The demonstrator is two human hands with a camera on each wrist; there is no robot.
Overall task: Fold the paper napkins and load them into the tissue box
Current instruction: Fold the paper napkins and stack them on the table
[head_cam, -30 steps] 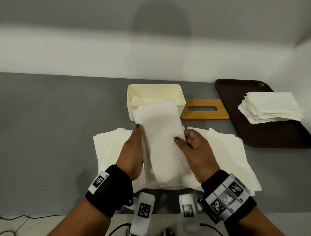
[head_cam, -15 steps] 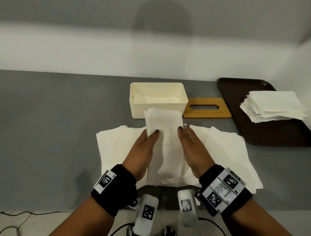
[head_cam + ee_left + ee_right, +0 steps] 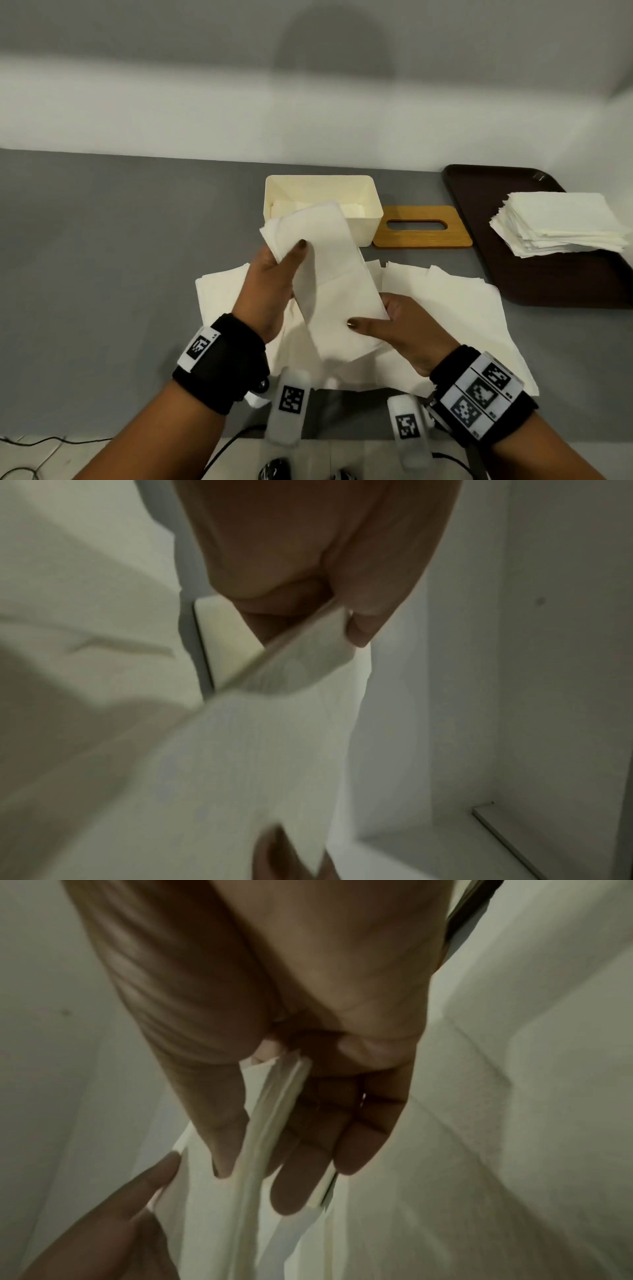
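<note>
A folded white napkin [image 3: 329,274] is held in the air above the spread napkins [image 3: 445,308] on the grey table. My left hand [image 3: 274,274] pinches its far left corner, thumb on top. My right hand [image 3: 400,325] pinches its near right edge, thumb on top and fingers beneath. In the right wrist view the napkin [image 3: 267,1123] runs edge-on between thumb and fingers. The left wrist view shows the napkin [image 3: 257,750] pinched at its corner. Behind it stands the cream tissue box [image 3: 363,205], open, with napkins lying inside.
The wooden slotted lid [image 3: 421,226] lies right of the box. A dark tray [image 3: 548,274] at the far right carries a stack of napkins [image 3: 561,222]. A white wall rises behind the table. Cables lie on the floor near the table's front edge.
The napkin was flat on the pile under both hands. Now it is lifted and turned slantwise; the left hand moved up toward the box, the right hand drew back toward me.
</note>
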